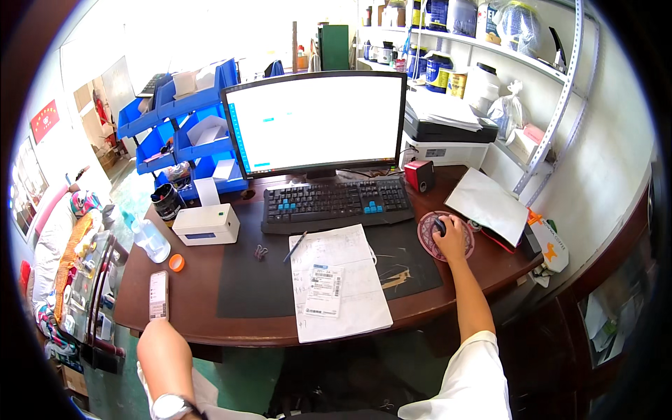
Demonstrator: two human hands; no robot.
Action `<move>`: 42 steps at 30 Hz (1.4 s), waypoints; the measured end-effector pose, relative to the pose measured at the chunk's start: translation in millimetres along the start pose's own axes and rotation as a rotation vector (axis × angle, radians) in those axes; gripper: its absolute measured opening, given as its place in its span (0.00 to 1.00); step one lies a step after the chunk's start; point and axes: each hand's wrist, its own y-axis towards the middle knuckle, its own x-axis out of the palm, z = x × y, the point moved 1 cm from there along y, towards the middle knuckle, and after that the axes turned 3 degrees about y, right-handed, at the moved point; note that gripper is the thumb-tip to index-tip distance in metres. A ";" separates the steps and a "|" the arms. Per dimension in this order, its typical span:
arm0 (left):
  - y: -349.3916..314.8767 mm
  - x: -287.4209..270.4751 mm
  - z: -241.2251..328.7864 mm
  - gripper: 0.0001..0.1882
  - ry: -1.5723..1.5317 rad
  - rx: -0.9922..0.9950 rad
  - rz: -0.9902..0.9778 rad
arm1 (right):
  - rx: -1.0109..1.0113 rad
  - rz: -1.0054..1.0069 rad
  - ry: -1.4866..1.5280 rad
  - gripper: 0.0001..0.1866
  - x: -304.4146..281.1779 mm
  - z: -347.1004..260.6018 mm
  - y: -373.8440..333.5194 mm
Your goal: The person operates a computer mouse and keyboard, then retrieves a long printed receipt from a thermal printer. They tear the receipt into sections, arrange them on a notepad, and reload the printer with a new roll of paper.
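Note:
My right hand (451, 238) rests over a black computer mouse (439, 225), its fingers curved round it, on a round reddish patterned mouse pad (422, 238). My left arm is bent with the elbow at the desk's front edge. A wristwatch shows on it at the lower rim, and the left hand itself lies out of the picture. Just past that elbow, a smartphone (159, 290) lies with its screen lit. Left of the mouse, a black keyboard (336, 203) with some blue keys sits below a lit monitor (318, 126).
Marked paper sheets (350, 280), a printed label (323, 290) and a pen (295, 247) lie mid-desk. A white label printer (206, 225), spray bottle (150, 241) and orange cap (176, 262) stand left. Rightward are a red speaker (420, 176), a clipboard (488, 203) and a printer (448, 150).

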 end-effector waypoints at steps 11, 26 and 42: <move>-141.7 -65.6 -92.8 0.24 0.122 -1.041 -0.533 | -0.002 -0.011 -0.013 0.26 1.0 -5.9 0.7; -373.1 -146.1 -120.0 0.06 1.593 -1.207 0.493 | -0.189 -0.046 0.018 0.25 0.4 -12.9 2.5; -383.2 -144.1 -113.8 0.04 1.607 -1.241 0.403 | -0.137 -0.129 -0.050 0.24 0.6 -14.6 3.3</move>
